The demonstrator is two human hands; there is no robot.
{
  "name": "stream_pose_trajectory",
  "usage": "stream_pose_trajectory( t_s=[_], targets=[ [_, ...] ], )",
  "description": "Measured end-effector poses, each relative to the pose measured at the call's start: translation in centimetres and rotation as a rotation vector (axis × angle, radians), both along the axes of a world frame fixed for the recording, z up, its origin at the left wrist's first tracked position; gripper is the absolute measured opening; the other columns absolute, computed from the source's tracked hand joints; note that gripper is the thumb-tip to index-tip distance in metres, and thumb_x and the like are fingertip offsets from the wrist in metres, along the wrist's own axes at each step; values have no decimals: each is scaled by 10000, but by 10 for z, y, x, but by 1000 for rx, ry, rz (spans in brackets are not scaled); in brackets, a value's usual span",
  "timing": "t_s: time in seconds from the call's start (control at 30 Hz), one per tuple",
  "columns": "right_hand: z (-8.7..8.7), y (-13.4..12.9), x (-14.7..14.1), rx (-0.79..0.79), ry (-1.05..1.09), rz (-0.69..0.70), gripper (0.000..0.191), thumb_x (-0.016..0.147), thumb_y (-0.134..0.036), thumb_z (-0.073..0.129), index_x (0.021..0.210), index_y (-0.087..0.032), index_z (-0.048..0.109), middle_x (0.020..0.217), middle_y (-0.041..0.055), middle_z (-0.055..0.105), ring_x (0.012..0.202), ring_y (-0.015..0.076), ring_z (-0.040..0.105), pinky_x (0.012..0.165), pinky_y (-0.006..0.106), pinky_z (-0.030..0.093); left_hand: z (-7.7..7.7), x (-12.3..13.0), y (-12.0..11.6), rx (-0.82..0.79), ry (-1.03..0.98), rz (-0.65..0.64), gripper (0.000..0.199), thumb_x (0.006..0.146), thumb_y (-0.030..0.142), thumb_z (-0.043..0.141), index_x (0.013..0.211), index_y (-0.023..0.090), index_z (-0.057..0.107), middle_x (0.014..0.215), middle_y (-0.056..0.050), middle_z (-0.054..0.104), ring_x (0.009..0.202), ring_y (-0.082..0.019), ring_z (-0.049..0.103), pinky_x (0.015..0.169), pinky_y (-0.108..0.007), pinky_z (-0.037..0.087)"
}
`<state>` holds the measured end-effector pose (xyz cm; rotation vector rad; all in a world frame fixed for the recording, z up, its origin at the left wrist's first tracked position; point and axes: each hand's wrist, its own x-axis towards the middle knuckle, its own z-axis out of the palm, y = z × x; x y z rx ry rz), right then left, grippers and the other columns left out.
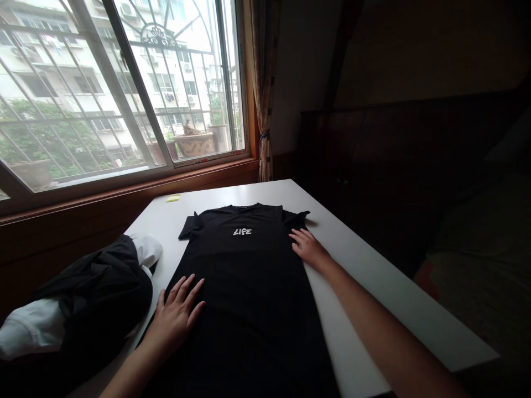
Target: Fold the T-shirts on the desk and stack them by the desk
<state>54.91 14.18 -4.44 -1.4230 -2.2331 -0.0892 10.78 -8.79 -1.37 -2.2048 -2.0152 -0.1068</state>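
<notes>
Black T-shirt (253,287), under the unclenched left hand (178,309) and right hand (309,249), seems light and soft, best pinched by the sleeves (191,228) beyond them.

1. Table (269,193): white, under the window.
2. Note (173,198): yellow, lying near the table's far left corner.
3. Clothes (103,276): a black-and-white heap at the left edge of the table.
4. Window (143,99): metal-framed, with bars (47,120) outside.
5. Pot (193,145): patterned, behind the glass.
6. Trees (41,132) and buildings (166,83): beyond the bars.
7. Curtain (265,110): tied, right of the window.
</notes>
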Motion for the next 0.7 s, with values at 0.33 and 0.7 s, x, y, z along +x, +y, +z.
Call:
stream_pose_trajectory(
  t_s=[0.33,0.7],
  targets=[
    [4,-2,-1,-10,-3,-12,465,935,-289,482,1334,-147,678,1484,93,573,1431,334,421,1207,485,349,4,17,-11,-157,6,152,548,1052,470,261,1593,383,241,1699,5,140,1564,-341,142,1127,-779,136],
    [1,0,0,-18,22,-13,463,928,-308,481,1321,-175,686,1480,77,579,1432,333,419,1200,501,353,-4,16,-30,-80,43,124,585,1044,487,336,1598,312,268,1694,-46,126,1567,-316,134,1206,-667,125]
  ],
)
